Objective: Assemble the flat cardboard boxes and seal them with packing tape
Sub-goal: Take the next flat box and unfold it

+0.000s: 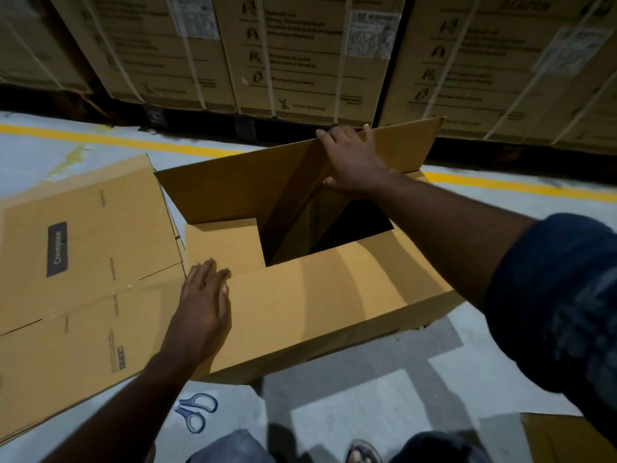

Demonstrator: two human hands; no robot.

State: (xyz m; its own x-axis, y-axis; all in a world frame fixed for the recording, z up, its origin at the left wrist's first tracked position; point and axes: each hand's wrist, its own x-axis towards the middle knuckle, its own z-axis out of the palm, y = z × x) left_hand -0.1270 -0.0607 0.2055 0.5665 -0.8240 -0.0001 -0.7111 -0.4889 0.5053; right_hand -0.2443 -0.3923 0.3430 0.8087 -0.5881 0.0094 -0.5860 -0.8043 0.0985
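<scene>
you are closing the flaps on one end of the box [384,315], which sits on the floor [384,396] right in front of your feet. your left hand [200,305] lies flat with straight fingers, pressing down where the side flap [223,242] meets the near flap [334,289]. both of those flaps are folded in. your right hand [350,162] holds the far flap [250,188], with the fingers hooked over its top edge and the thumb on the side facing you. that flap stands up, so a dark hole shows in the middle of the box.

i think the next move is to pull the far flap down toward you until its edge meets the near flap. keep your left hand pressing so the folded flaps do not pop up. then the seam needs tape, but i cannot see any tape here. the scissors [195,412] lie on the floor near your left arm.

another flat box [83,262] lies just beside the box on the left, not yet opened up.
</scene>
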